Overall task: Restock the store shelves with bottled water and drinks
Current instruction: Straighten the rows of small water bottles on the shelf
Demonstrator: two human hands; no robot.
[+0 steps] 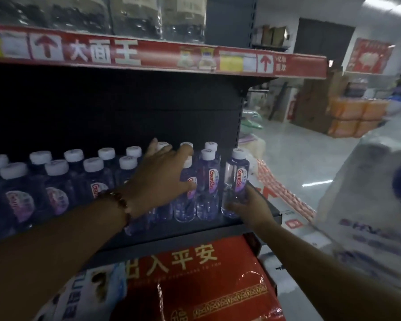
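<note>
The fingers (237,206) of the right hand (250,210), at centre right of the frame, are curled round the base of a clear plastic water bottle with a white cap and purple label (235,181), which is held upright at the right-hand end of the dark metal shelf (218,224), just beside the last bottle of the row; it is judged that the bottle is being set down there, gripped low so that it can be slid back against its neighbours. The left hand (162,177), at the centre of the frame, is spread with straight fingers (185,150) across the caps and shoulders of the standing row of matching white-capped water bottles (207,179), apparently so that they are steadied or pressed back while room is made. A beaded bracelet (123,205) is worn on the left wrist. Two ranks of bottles are seen running leftward along the shelf, so the free space is confined to the right end, where the shelf edge lies close. Above, a red shelf strip with white characters (102,53) is seen, and below, a red plastic-wrapped pack with gold characters (206,286). Stacked orange packs (354,119) stand well apart on the floor at upper right.
</note>
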